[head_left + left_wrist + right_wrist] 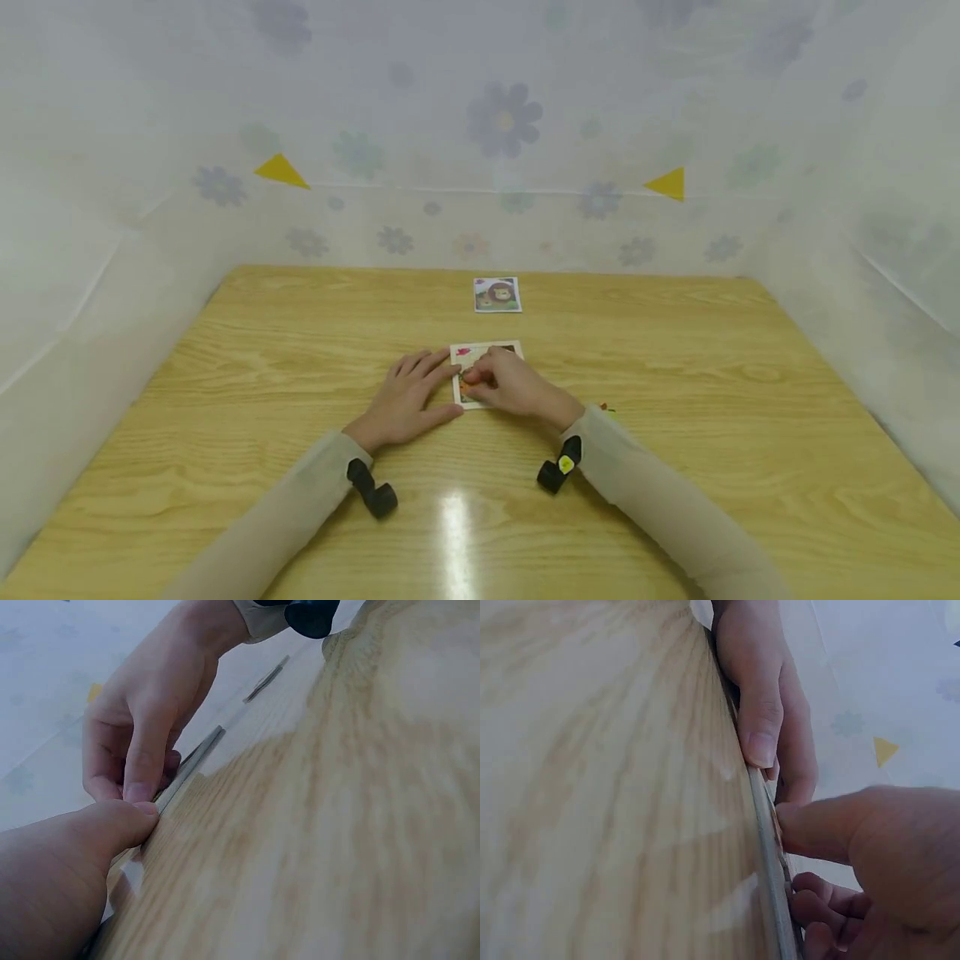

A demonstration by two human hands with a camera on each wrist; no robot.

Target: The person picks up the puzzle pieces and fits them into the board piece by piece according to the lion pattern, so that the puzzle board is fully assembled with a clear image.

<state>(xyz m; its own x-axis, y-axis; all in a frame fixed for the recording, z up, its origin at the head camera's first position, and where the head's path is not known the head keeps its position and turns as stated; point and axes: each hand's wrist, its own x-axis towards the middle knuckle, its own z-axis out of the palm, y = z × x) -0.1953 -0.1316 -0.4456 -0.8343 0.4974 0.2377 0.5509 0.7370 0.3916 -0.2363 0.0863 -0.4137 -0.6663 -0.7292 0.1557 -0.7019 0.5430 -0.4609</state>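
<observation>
A small square picture board with a pale border lies flat on the table. My left hand rests at its left side, fingers spread and straight, with fingertips and thumb against the edge. My right hand is over the board with its fingers curled. Its thumb and index finger pinch a small picture piece near the left border, mostly hidden by the fingertips. In the right wrist view the thumb lies right at the board's raised edge. Much of the board's picture is covered by this hand.
Farther back on the wooden table lies a picture card showing a lion. Small colourful bits show beside the right wrist, partly hidden by the sleeve. A flowered white sheet encloses the back and sides.
</observation>
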